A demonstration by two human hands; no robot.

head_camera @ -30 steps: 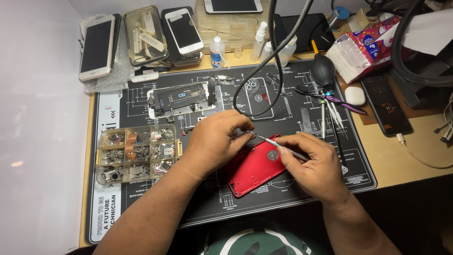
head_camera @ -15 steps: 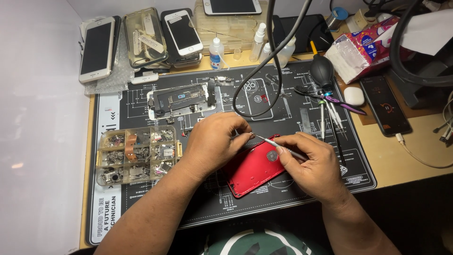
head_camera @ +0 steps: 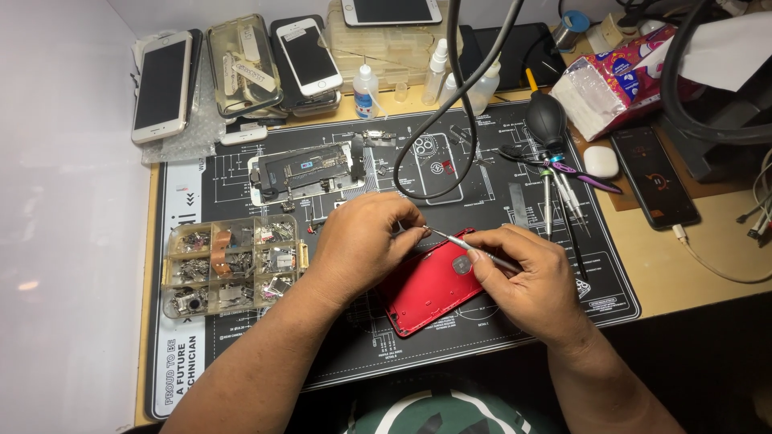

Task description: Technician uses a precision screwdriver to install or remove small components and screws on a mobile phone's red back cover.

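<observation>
A red phone back housing (head_camera: 426,291) lies tilted on the black work mat (head_camera: 241,185). My left hand (head_camera: 362,241) rests on its upper left corner, fingers pinched around a tiny part that is too small to make out. My right hand (head_camera: 527,277) grips thin metal tweezers (head_camera: 460,240), whose tip meets my left fingertips above the housing's top edge. Part of the housing is hidden under both hands.
A clear parts box (head_camera: 233,265) with several small pieces sits left of my hands. A disassembled phone board (head_camera: 305,170), black cable (head_camera: 450,120), dust blower (head_camera: 547,120), screwdrivers (head_camera: 559,193), several phones at the back, bottles, tissue pack (head_camera: 611,80) and earbud case (head_camera: 601,161) surround the mat.
</observation>
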